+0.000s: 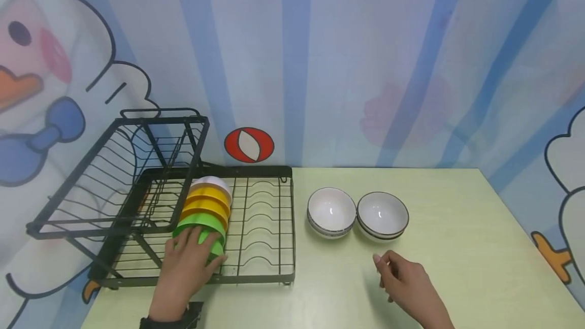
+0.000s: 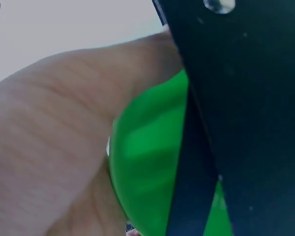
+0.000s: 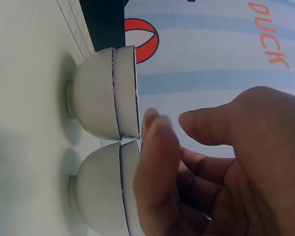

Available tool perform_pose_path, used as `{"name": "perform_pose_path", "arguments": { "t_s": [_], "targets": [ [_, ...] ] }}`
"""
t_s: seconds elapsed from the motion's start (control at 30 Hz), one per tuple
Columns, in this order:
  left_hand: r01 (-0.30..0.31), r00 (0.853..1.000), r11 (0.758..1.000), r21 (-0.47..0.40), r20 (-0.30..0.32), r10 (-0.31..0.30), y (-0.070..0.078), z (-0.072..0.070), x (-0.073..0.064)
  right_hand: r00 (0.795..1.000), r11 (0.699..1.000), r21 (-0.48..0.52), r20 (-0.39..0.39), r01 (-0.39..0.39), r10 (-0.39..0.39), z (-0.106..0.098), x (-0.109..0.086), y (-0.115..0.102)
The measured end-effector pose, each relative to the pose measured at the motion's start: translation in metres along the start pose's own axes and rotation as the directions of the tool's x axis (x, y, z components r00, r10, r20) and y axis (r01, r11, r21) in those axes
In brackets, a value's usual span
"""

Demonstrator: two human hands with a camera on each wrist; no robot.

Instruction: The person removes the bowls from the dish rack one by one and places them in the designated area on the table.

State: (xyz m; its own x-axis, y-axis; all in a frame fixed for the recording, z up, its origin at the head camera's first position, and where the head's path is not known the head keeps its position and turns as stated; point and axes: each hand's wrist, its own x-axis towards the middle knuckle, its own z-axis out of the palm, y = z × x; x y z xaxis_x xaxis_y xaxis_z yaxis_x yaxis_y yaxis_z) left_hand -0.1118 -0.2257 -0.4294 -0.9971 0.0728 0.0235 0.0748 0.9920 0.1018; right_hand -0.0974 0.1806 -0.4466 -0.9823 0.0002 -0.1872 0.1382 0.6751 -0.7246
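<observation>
At the front of a row of bowls standing on edge in the black wire dish rack (image 1: 287,277), my left hand (image 1: 186,263) grips a green bowl (image 1: 218,237). Its fingers reach over the bowl and the thumb lies on the right side. The green bowl's curved side (image 2: 147,152) fills the middle of the left wrist view. Behind it stand yellow bowls (image 1: 207,206) and a white bowl (image 1: 212,182). My right hand (image 1: 404,283) hovers in front of two stacks of white bowls, loosely curled and holding nothing. The left stack (image 1: 331,212) and right stack (image 1: 383,216) sit side by side, dark-rimmed.
The rack's raised upper tier (image 1: 114,225) overhangs the left part of the lower rack. Curved wire dividers (image 1: 259,232) run along its right half. A printed cloth (image 1: 338,65) hangs behind the pale table (image 1: 457,248).
</observation>
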Motion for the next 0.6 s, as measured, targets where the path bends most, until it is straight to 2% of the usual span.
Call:
{"name": "perform_pose_path", "arguments": {
  "t_s": [0.13,0.33,0.6],
  "targets": [
    [-0.005,1.000,1.000,0.007,-0.014,0.005,-0.001,0.002,0.000,1.000,1.000,0.005,0.012,0.006,-0.006,0.003,-0.004,0.000],
    [-0.014,0.999,0.999,0.035,-0.031,0.015,-0.002,0.002,0.000,0.999,1.000,0.013,0.030,-0.026,0.026,0.009,-0.009,0.002],
    [-0.085,0.992,0.994,0.064,-0.085,0.090,-0.005,0.004,0.000,0.998,0.999,-0.008,0.035,-0.051,0.051,0.011,-0.015,0.002]
  ]
}}
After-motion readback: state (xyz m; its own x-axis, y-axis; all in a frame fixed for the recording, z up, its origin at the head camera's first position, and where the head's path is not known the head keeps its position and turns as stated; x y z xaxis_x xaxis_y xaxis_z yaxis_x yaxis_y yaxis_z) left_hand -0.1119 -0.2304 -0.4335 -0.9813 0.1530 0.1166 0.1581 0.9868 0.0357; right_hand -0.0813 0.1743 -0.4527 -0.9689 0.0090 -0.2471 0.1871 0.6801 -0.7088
